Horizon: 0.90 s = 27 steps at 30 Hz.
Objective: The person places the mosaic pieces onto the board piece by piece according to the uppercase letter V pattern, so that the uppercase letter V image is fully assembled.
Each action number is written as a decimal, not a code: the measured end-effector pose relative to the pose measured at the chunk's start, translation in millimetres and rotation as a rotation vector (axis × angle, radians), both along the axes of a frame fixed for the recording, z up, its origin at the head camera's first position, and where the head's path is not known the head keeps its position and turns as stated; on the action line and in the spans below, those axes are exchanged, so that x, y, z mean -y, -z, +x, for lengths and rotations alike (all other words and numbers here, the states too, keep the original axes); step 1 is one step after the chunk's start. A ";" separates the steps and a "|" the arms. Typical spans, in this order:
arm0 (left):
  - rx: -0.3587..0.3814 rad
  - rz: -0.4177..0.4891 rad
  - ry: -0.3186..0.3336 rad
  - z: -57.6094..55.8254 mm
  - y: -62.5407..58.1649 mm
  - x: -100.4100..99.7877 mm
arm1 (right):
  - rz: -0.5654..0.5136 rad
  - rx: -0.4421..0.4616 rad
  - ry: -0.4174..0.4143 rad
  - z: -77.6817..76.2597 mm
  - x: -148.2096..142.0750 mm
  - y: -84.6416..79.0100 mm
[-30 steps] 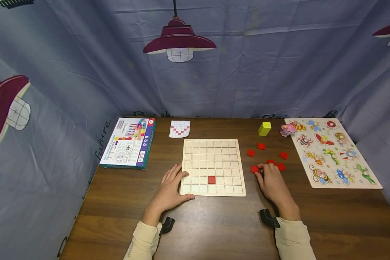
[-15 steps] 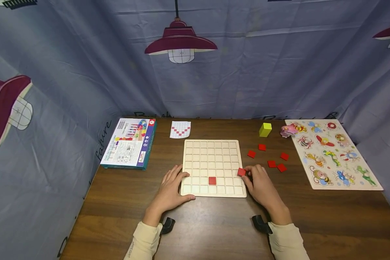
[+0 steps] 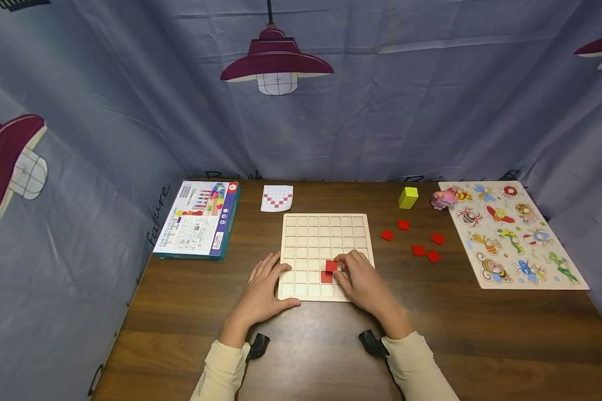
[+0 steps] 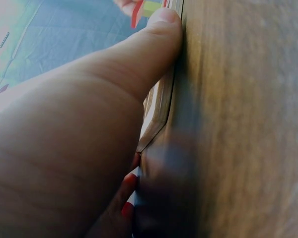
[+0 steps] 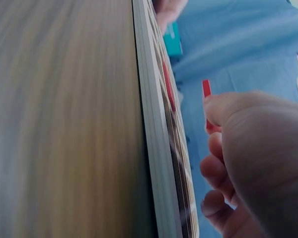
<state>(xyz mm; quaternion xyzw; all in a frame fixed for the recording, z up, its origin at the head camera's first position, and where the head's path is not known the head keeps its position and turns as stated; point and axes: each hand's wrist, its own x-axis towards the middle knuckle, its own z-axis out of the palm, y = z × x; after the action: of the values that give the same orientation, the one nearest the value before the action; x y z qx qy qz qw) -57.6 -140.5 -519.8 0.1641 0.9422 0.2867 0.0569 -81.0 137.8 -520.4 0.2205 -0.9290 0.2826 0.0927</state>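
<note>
A pale wooden grid board (image 3: 308, 228) lies flat on the table. My left hand (image 3: 261, 292) rests at its lower left corner, thumb along the front edge and fingers at the left side. Between thumb and fingertips my right hand (image 3: 363, 281) pinches a square red tile (image 3: 331, 265), held over the board. In the right wrist view, that raised tile (image 5: 206, 91) is clear of the board's surface. One red tile (image 3: 326, 277) sits in a cell of the lower rows, partly covered by the held one in the head view.
Several loose red tiles (image 3: 418, 251) lie right of the board. Behind them stand a yellow-green block (image 3: 408, 198) and a pink toy figure (image 3: 443, 200). An insect puzzle board (image 3: 519, 234) is far right. A patterned card (image 3: 277, 199) and a box (image 3: 197, 223) lie behind and left.
My right hand has picked up a red tile from the loose ones and carried it left, over the board. The left hand has stayed in place.
</note>
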 end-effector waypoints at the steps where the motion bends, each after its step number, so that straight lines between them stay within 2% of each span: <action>1: 0.002 -0.002 -0.001 0.2 -0.3 0.0 | -0.001 -0.006 0.000 -0.8 4.9 -0.1; 11: -0.007 -0.002 -0.004 0.6 -0.1 0.5 | 0.059 0.008 0.045 -3.9 39.1 1.4; 22: 0.001 -0.032 -0.009 -0.6 2.3 1.4 | 0.056 0.055 0.105 -6.4 50.3 -0.8; 27: 0.000 -0.018 -0.010 0.1 2.4 0.6 | 0.039 0.063 0.136 -5.1 53.2 -2.2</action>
<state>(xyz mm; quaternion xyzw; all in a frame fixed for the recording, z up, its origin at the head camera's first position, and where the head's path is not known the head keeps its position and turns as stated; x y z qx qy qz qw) -57.5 -141.1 -522.3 0.1591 0.9454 0.2786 0.0568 -86.0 84.5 -518.2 0.1495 -0.9495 0.2645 0.0781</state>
